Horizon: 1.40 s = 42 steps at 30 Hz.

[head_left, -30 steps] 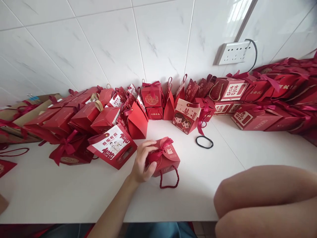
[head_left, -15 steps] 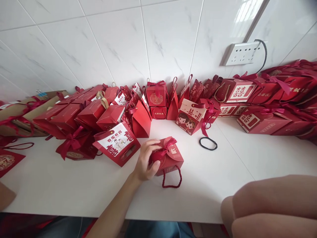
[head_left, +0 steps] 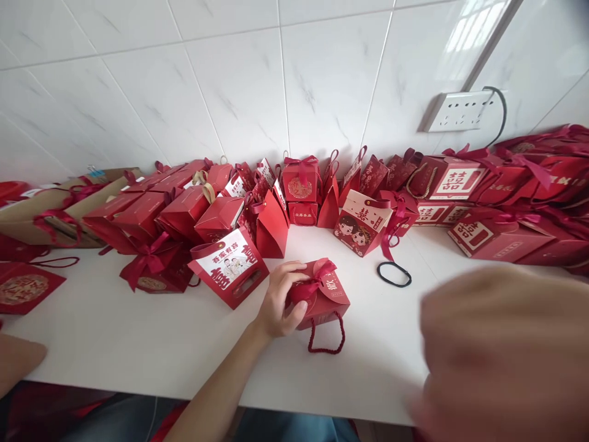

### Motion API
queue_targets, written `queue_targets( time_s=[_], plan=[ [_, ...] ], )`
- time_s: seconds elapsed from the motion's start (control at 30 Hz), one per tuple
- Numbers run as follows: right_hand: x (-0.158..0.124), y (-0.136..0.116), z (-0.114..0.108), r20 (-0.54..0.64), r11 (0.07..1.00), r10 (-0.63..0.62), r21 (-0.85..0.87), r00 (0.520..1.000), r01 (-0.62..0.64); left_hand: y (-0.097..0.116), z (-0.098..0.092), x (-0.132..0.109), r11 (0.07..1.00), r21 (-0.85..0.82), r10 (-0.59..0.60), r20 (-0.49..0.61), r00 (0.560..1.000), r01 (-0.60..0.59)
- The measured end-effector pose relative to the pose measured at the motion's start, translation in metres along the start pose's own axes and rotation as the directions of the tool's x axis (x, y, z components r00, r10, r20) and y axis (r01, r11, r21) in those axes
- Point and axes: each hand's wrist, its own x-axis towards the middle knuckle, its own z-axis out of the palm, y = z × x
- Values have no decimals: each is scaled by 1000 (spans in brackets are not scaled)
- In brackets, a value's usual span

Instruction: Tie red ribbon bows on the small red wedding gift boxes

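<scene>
Near the middle of the white table, a small red gift box (head_left: pixel 327 294) with a ribbon bow on top and a twisted rope handle lies toward the front. My left hand (head_left: pixel 281 301) grips its left side, thumb and fingers wrapped round the edge. At the lower right, close to the camera, my right hand (head_left: pixel 501 350) is a large blur, and its fingers cannot be made out. A red and white bag-shaped box (head_left: pixel 234 265) leans just left of the held box. To the right lies a black elastic loop (head_left: pixel 394 274).
Rows of red boxes (head_left: pixel 184 212) line the tiled wall, with more stacked at the right (head_left: pixel 510 236). Cardboard cartons (head_left: pixel 27 218) stand at the left. A power strip (head_left: pixel 460 110) hangs on the wall. Someone's arm (head_left: pixel 18 362) rests at the left edge.
The view has shifted slightly, so everything appears a little further right and lower. My right hand has risen and is now blurred. My left hand still grips the box.
</scene>
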Motion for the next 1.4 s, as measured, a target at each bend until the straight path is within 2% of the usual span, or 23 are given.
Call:
queue_targets(
  time_s=[0.07,0.1,0.17,0.23,0.33,0.47,0.6,0.73,0.93,1.0,1.1,1.2,1.33,1.4],
  plan=[
    [24,19,5,71,998,23,-68,997,-18,1,-2,1,1000,-2,-3,5,1000,3],
    [37,28,11,150,986,81,-157,985,-58,2,-2,1,1000,-10,-18,5,1000,18],
    [57,43,25,293,931,265,-325,919,-165,4,-3,4,997,-32,-77,-11,997,77],
    [71,51,40,387,884,380,-420,840,-207,6,-2,7,987,-40,-159,-36,987,157],
    [78,53,55,418,860,437,-454,797,-233,10,-2,16,973,-6,-232,-39,972,232],
    [79,55,64,455,867,428,-450,781,-213,19,-11,28,964,41,-266,89,960,263],
    [81,62,69,493,884,401,-431,772,-184,27,-21,37,950,150,-301,228,926,273],
    [81,67,71,505,891,406,-403,762,-209,29,-16,38,947,182,-297,186,936,265],
    [81,70,71,543,917,384,-320,746,-239,24,1,38,914,218,-362,54,930,343],
    [82,70,70,578,935,349,-262,738,-238,22,2,39,909,226,-373,62,926,351],
    [84,71,68,609,951,306,-164,732,-261,20,-2,45,915,231,-365,131,922,329],
    [85,77,67,650,937,313,-95,693,-335,18,-4,50,914,230,-373,160,914,333],
    [84,87,68,675,922,286,0,680,-388,17,1,50,891,173,-437,78,896,419],
    [82,89,69,702,921,274,7,658,-391,16,1,47,866,95,-494,4,869,491]
  ],
)
